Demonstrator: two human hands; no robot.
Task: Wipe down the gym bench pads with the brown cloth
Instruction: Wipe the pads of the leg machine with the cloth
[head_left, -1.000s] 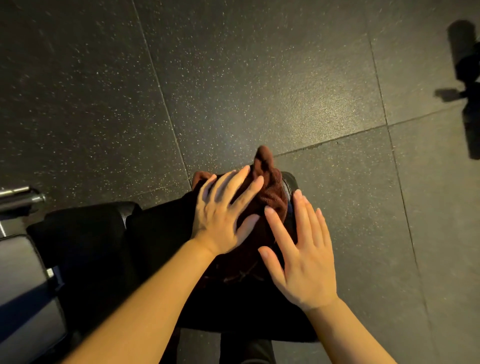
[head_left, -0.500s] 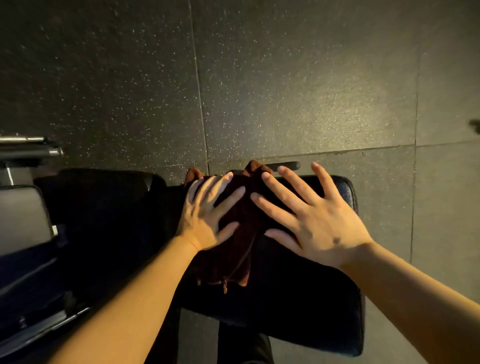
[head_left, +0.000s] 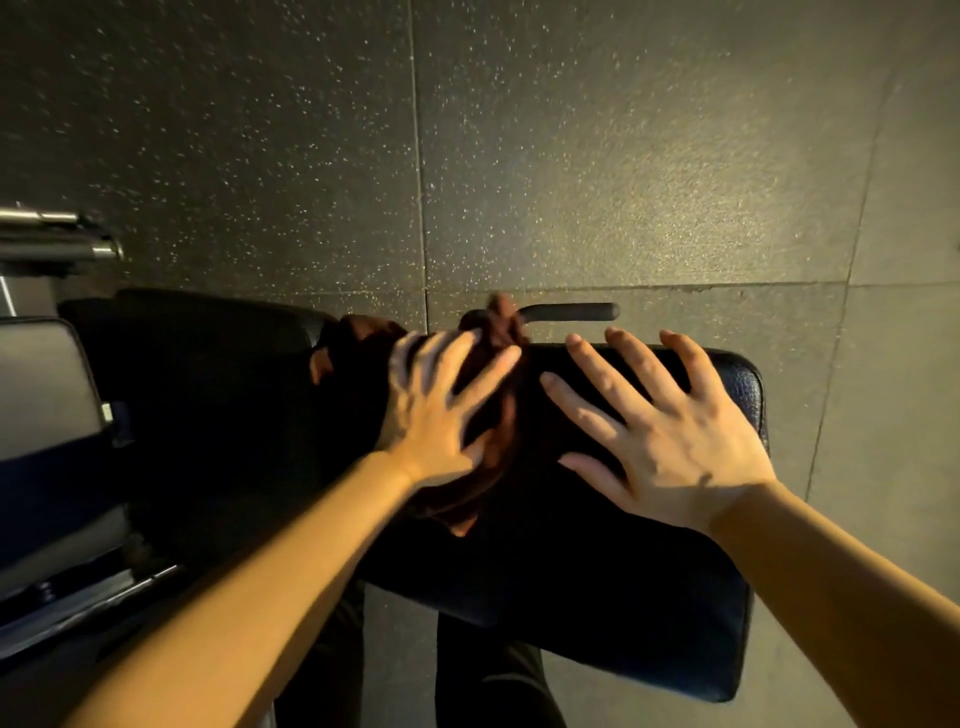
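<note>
The cloth (head_left: 493, 415) lies bunched on the black pad (head_left: 597, 571), draped over its far edge near the middle, with a loose corner hanging toward the near side. It is pressed down by the left hand (head_left: 436, 415), whose fingers are spread flat over it; nothing is curled round or pinched, so the grip is a flat, open press, not a hold. The left hand is blurred, which suggests a stroke under way. The right hand (head_left: 670, 441) is laid flat on the bare pad just beside the cloth, fingers straight and splayed, holding nothing; it appears to be steadying the pad.

The step is judged to be the wiping of this pad, with most of its surface to the right and toward the near edge probably not yet covered. For a good stroke, the cloth should be flattened out so that more of it meets the vinyl, and pressure should be kept even through the palm. Overlapping passes along the pad's length are advised, with the right hand shifted clear before the cloth reaches it. The far edge, above the dark handle (head_left: 571, 312), should be followed closely, since the bunched cloth could slip off onto the speckled floor (head_left: 623, 156). A second pad (head_left: 208, 389) is seen to the left, beside grey machine parts (head_left: 47, 389).
</note>
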